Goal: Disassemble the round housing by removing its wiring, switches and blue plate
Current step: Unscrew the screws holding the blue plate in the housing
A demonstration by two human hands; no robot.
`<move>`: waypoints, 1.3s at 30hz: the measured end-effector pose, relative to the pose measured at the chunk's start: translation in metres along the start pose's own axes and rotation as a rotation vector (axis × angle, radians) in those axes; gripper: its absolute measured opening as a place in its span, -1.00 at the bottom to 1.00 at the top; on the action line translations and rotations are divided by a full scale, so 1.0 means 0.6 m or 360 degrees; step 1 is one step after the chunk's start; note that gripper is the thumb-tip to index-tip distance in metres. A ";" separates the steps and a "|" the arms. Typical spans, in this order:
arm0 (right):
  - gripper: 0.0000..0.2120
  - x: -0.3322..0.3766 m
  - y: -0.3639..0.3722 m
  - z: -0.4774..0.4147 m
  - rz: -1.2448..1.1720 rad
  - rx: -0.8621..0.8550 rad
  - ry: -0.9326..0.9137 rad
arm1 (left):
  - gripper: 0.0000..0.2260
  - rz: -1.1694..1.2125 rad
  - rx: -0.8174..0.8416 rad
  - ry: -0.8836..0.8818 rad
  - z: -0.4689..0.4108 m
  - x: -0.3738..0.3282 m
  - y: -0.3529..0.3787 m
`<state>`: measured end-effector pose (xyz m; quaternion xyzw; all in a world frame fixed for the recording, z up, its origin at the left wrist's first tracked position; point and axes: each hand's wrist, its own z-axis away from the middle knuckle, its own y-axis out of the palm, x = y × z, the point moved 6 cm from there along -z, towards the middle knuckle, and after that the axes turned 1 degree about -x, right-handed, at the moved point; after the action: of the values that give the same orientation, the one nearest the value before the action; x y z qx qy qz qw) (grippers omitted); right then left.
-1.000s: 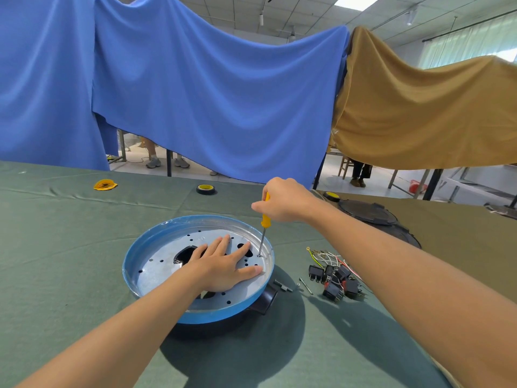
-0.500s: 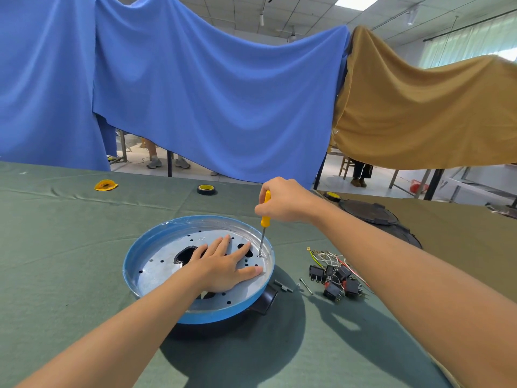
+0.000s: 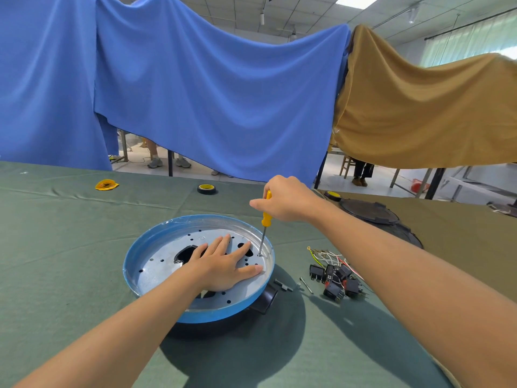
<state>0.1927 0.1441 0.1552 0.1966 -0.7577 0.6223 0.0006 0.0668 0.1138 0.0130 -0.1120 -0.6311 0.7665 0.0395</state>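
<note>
While the left hand [image 3: 223, 268] lies flat, fingers spread, pinning the round blue-rimmed metal plate [image 3: 156, 264] on its black housing [image 3: 265, 301], the right hand [image 3: 285, 201] grasps a yellow-handled screwdriver [image 3: 265, 217], its tip at the plate's three o'clock edge. Freed black switches [image 3: 334, 288] and wiring [image 3: 327, 256] lie further toward three o'clock. Nothing has visibly shifted since a second ago.
</note>
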 end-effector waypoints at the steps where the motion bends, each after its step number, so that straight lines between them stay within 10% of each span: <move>1: -0.63 0.000 -0.001 -0.001 -0.0013 -0.0005 -0.0011 | -0.26 -0.0002 0.0004 0.0001 0.000 0.000 0.000; 18: -0.65 0.004 0.004 0.003 0.0015 0.0173 -0.0013 | -0.17 0.0024 0.0006 0.0020 -0.003 0.000 0.002; 39: -0.62 -0.007 0.006 -0.009 -0.0032 0.0171 -0.0110 | -0.73 0.0466 -0.0504 0.0286 -0.010 -0.041 -0.097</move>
<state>0.1940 0.1509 0.1521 0.2253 -0.7206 0.6550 -0.0298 0.0875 0.1259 0.0716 -0.2751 -0.7145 0.6423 -0.0341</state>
